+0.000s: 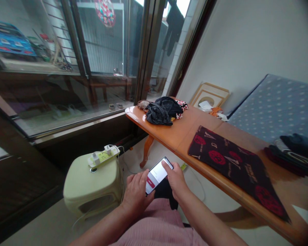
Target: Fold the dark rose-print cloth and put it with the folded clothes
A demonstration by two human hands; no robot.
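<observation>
A smartphone (157,173) with a lit, mostly white screen and a red patch at its lower end is held in front of my body. My left hand (136,190) grips its lower left end, fingers along the edge and thumb beneath. Around the upper right end, my right hand (176,178) is closed, its thumb lying over the screen. The fingers behind the phone are hidden. Right of my hands, a dark cloth with red round prints (228,164) lies flat on a wooden table (187,136).
A pale green stool (92,184) at the left carries a power strip (104,157) with chargers and cables. Dark clothes (161,111) are heaped at the table's far end. Folded clothes (292,150) sit at the right, before a dotted blue panel (279,106). Glass doors (105,51) stand behind.
</observation>
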